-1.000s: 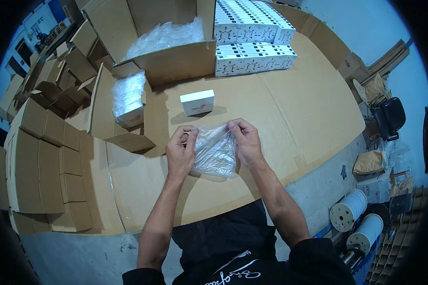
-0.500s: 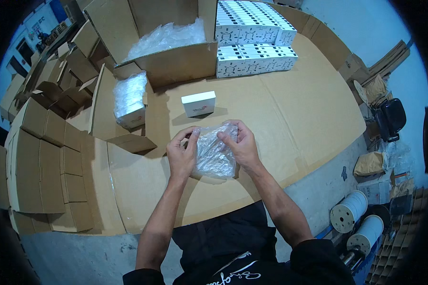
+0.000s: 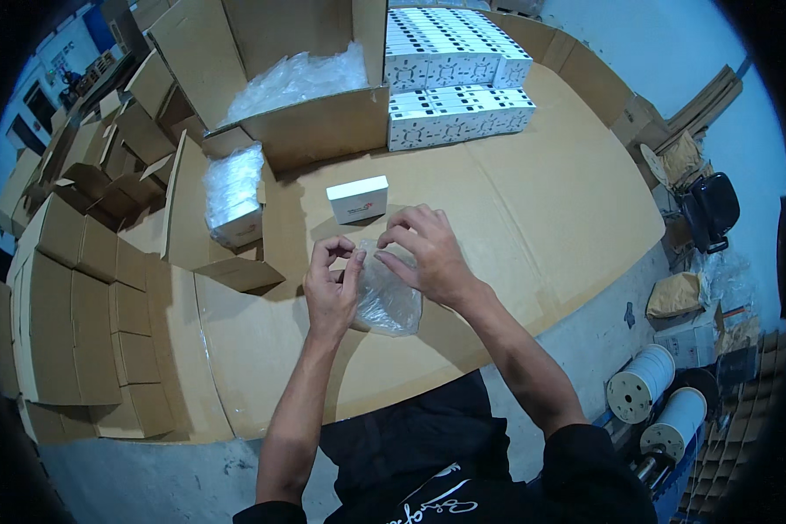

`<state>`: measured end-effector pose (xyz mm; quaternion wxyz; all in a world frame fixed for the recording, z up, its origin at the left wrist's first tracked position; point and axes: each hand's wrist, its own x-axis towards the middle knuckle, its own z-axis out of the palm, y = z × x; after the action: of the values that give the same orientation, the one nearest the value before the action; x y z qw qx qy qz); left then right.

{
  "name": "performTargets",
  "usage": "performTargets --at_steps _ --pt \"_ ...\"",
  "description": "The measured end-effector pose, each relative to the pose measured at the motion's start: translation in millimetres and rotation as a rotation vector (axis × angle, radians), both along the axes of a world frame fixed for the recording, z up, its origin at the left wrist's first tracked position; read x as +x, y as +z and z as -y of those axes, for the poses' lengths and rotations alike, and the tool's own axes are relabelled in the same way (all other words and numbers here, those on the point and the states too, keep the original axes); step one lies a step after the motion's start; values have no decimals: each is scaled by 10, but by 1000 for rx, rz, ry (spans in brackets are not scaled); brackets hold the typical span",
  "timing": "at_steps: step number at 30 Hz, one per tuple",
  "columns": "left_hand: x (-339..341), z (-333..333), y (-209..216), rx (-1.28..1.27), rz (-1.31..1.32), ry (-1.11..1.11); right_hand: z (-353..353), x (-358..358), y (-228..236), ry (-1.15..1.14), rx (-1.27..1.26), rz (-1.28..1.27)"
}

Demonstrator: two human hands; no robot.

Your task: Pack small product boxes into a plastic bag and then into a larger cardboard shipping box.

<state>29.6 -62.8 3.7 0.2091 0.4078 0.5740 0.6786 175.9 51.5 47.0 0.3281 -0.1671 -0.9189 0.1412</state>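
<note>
A clear crinkled plastic bag (image 3: 391,301) hangs over the front middle of the cardboard-covered table. My left hand (image 3: 330,288) pinches its upper left edge between thumb and fingertips. Over the bag's upper right side is my right hand (image 3: 435,260), its fingers curved and the thumb spread away from them, with nothing visible between them. Just beyond my hands a small white box (image 3: 358,200) stands on the table. Farther left, an open carton (image 3: 251,273) holds several plastic-wrapped white boxes (image 3: 234,196) in a row.
A large open carton (image 3: 323,127) full of clear plastic bags (image 3: 301,80) stands at the back. Beside it, white printed boxes (image 3: 458,118) are stacked in rows. Brown cartons (image 3: 79,323) pile up at the left. Cable reels (image 3: 642,384) and a black chair (image 3: 712,210) are on the right.
My right hand has let go of the bag's right edge, and its fingers have lifted and spread. The left hand keeps its pinch. The whole view has shifted slightly.
</note>
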Motion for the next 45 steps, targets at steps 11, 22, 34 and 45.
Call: performTargets --at_steps 11,22,34,45 --pt "-23 44 91 -81 -50 -56 -95 -69 95 63 -241 29" --pt "-36 49 72 -59 -140 -7 -131 -83 147 191 -694 108" --pt "-59 50 -19 27 -484 46 -193 -188 190 70 -966 255" --pt "-94 -28 22 103 -56 128 -423 -96 157 470 -801 311"
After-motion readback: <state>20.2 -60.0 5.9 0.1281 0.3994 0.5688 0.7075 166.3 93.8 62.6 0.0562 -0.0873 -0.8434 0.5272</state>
